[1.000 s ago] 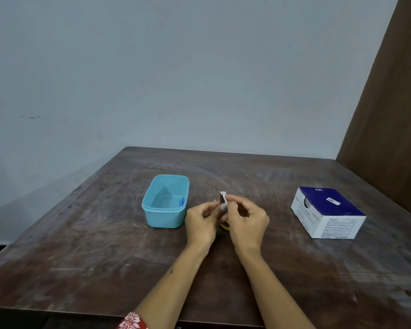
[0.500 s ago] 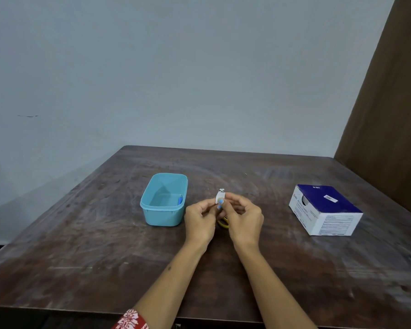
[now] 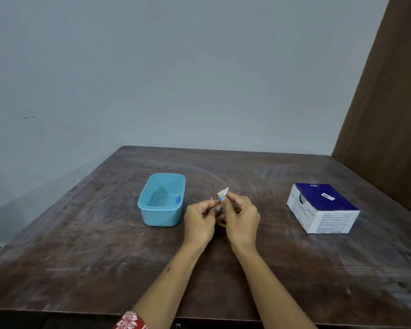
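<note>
2-handed: pinches small white packet in right hand fingertips, left hand fingers curled, seemingly pinching its lower edge too.

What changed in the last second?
The small white piece, pinched between the left hand and right hand, was turned: earlier upright, now a pointed tip leaning right. Both hands kept their grip and place; blue tub and box unmoved.

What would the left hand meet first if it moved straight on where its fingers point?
Probably the right hand, which pinches a small white piece: the left hand points rightward at it, nearly touching, though depth is unclear.
</note>
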{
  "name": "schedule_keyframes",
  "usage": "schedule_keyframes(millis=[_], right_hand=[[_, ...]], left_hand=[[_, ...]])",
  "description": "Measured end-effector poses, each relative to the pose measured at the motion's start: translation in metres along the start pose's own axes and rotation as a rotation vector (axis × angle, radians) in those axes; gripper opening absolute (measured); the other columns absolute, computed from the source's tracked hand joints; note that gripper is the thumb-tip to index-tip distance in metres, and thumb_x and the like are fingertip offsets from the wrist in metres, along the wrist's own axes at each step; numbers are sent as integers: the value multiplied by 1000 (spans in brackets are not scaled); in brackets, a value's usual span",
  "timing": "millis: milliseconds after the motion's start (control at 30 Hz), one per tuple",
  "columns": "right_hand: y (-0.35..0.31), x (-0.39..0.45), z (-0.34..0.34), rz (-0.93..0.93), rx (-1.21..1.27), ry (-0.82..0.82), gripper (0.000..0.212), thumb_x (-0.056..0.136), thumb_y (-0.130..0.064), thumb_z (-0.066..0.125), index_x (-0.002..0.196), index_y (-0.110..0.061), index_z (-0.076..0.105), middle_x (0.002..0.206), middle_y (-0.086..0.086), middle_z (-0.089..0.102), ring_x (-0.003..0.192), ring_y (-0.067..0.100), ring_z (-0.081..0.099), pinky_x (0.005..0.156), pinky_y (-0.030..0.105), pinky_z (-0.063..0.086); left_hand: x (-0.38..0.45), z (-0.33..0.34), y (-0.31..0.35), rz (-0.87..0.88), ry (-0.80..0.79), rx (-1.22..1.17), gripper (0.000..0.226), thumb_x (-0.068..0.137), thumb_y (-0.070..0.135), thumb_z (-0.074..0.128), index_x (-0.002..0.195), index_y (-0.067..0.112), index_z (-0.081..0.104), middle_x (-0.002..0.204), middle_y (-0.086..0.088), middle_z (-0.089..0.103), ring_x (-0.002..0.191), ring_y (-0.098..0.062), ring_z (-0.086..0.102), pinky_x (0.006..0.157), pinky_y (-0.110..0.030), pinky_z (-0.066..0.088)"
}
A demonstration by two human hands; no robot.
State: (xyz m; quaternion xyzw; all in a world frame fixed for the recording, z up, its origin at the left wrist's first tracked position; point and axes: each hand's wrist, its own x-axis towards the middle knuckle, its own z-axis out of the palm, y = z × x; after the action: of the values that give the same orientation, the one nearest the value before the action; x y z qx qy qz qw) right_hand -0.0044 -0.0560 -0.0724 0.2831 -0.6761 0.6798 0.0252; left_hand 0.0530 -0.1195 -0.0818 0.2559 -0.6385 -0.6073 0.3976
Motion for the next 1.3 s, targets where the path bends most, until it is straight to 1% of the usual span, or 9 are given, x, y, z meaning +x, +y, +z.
schedule_keyframes(millis=[100,233,367,467,700,900,1033,1167,1300], right_hand=[[-1,1,-1,-5,23,19,16,86,-15,65,101,-13,72,88,1,64,65,19,66,54,26,57],[2,1,0,13,-1,-34,11,84,-15,68,94,-16,72,84,5,68,56,7,64,52,16,52],[2,2,0,16,38,26,12,85,-19,67,96,-14,71,84,4,66,64,17,67,52,25,56],[2,1,0,14,-1,-17,10,84,-17,68,94,-16,71,84,5,68,63,14,67,55,23,56],[-3,0,-2,-46,-13,51,13,86,-16,66,98,-14,72,84,-1,63,65,13,65,54,13,50],[-2,0,-1,-45,-79,-1,19,86,-11,65,103,-7,71,84,-1,58,59,-3,59,50,-1,38],[-4,1,-2,-37,-39,35,15,86,-12,66,100,-10,72,84,0,59,60,4,60,49,2,41],[-2,0,-1,-8,-65,-54,12,85,-13,67,95,-13,73,87,4,64,60,7,64,53,9,48],[-4,0,-1,-10,-13,-18,6,85,-17,67,89,-20,70,85,3,62,64,14,66,54,19,54]], left_hand=[[0,2,-1,20,-18,26,19,88,-1,58,101,4,71,89,-11,74,82,-20,71,77,-37,58],[2,1,-2,25,34,40,19,88,1,57,102,4,71,88,-11,74,81,-21,71,75,-37,57],[0,1,0,30,-31,56,19,88,1,58,100,7,71,89,-9,74,83,-19,72,79,-39,58],[1,0,0,41,21,61,19,89,1,57,102,4,71,90,-11,74,84,-20,71,79,-39,58],[-2,1,1,72,-28,108,22,88,-2,57,103,6,70,91,-7,74,83,-15,71,78,-37,58],[-1,0,2,44,4,60,20,89,-1,56,101,4,70,90,-11,74,81,-20,71,77,-36,58],[-1,2,0,43,-32,77,21,88,-2,57,104,3,69,90,-8,74,80,-15,72,76,-33,58],[0,0,1,52,46,57,19,88,-2,57,99,4,71,88,-10,74,82,-21,71,79,-39,58],[0,0,2,29,-10,74,20,89,1,57,104,3,70,94,-11,73,87,-21,71,83,-45,57]])
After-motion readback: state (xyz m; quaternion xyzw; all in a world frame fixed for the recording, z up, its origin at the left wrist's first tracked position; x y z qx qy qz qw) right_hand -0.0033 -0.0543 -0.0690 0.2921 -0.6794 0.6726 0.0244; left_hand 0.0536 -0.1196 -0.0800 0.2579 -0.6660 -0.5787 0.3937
